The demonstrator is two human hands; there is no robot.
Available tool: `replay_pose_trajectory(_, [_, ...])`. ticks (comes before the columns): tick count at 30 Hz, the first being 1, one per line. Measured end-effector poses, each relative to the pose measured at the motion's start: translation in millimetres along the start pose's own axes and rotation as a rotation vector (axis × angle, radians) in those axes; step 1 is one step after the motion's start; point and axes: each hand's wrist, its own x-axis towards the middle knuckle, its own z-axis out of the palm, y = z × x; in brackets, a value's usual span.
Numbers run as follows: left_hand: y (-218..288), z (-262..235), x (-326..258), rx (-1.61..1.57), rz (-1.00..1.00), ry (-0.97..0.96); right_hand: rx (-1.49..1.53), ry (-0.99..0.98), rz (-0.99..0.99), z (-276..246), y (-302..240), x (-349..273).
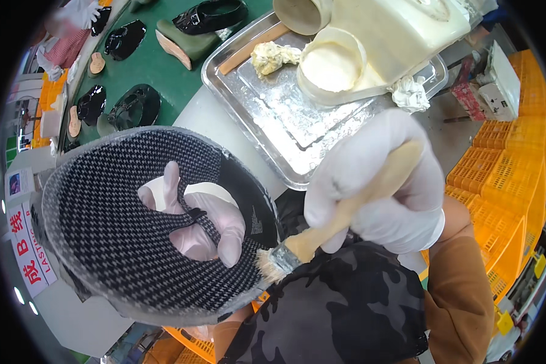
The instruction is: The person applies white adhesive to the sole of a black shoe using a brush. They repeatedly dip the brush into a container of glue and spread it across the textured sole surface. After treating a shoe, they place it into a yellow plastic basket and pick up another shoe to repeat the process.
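Note:
A shoe upper (109, 212) with black-and-white houndstooth lining faces me at the left, its edge whitish. My left hand (227, 227), in a white glove, holds it from beneath; gloved fingers poke through its openings around a narrow strap (200, 221). My right hand (382, 182), also gloved, grips a wooden-handled brush (321, 233). Its pale bristles touch or nearly touch the upper's right edge; I cannot tell which. A metal tray (255, 115) beyond my hands carries a cup of white paste (333, 67) against a large whitish plastic container (394, 36).
Crumpled yellowish material (273, 57) and a wooden strip (255, 47) lie in the tray. Black glossy uppers (125, 39) and a green shoe last (185, 45) sit on the green surface (170, 85). Orange crates (497, 182) are stacked at the right. Another person's gloved hand (88, 13) shows far left.

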Motion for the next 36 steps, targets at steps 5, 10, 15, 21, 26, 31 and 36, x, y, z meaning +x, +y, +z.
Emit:
replay_pose_trajectory(5, [-12.2,12.6,-1.8,-0.091,0.141,0.166,-0.342,-0.134,-0.125,-14.3,9.8,-0.6])
replay_pose_trajectory(10, [-9.2,-27.5,-15.7,0.174,-0.066,-0.292,-0.189,-0.078,-0.124,-13.5,2.3,2.7])
replay_pose_trajectory(15, [-1.4,-23.7,-21.7,0.135,-0.258,-0.318,-0.193,-0.114,-0.003,-15.6,8.5,1.2])
replay_pose_trajectory(21, [5.1,7.5,-30.9,-0.531,-0.246,0.044,-0.487,-0.094,-0.204,-27.3,26.7,20.8])
replay_pose_trajectory(26, [6.7,5.7,-36.3,-0.515,-0.286,-0.017,-0.573,-0.002,-0.398,-30.8,43.9,36.0])
replay_pose_trajectory(31, [10.3,7.1,-41.2,-0.709,-0.56,0.204,-0.646,0.202,-0.616,-42.7,30.3,30.4])
replay_pose_trajectory(36, [-1.2,-11.9,-31.9,-1.03,-1.174,0.583,-0.607,0.331,-0.477,-63.3,29.2,5.1])
